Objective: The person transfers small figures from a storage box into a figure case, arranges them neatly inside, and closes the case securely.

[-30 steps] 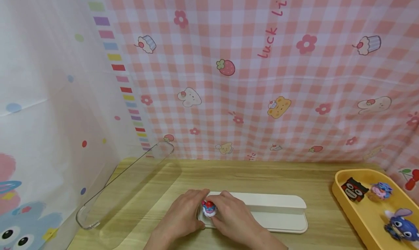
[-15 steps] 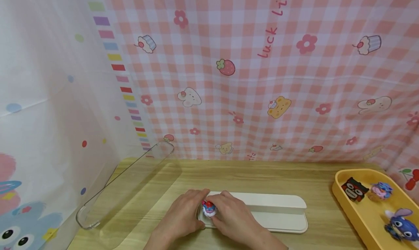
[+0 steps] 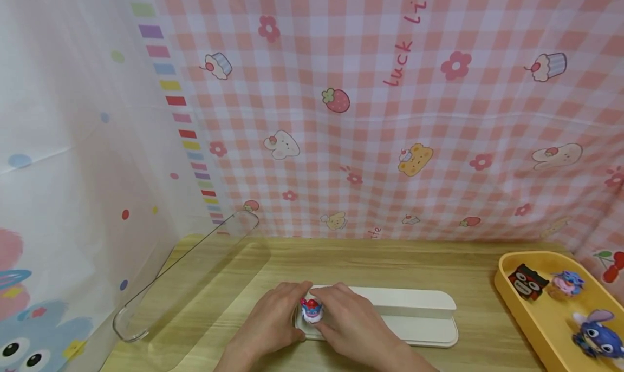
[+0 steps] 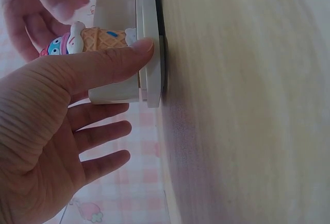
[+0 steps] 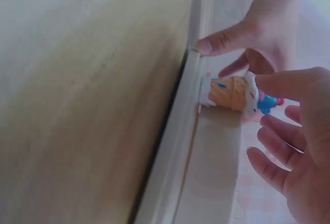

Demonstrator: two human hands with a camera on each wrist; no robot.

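The left hand point(image 3: 270, 319) gripped one end of the stepped white base point(image 3: 418, 308); the right point(image 3: 350, 320) – fingers parted – was just beside the upright ice-cream-cone figurine point(image 3: 312, 311).

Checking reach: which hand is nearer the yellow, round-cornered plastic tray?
Right. The right hand is left of the tray; the left hand is farther left, beyond the right hand.

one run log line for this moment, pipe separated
left hand: touching white base | right hand: beside ice-cream figurine | figurine: standing on base
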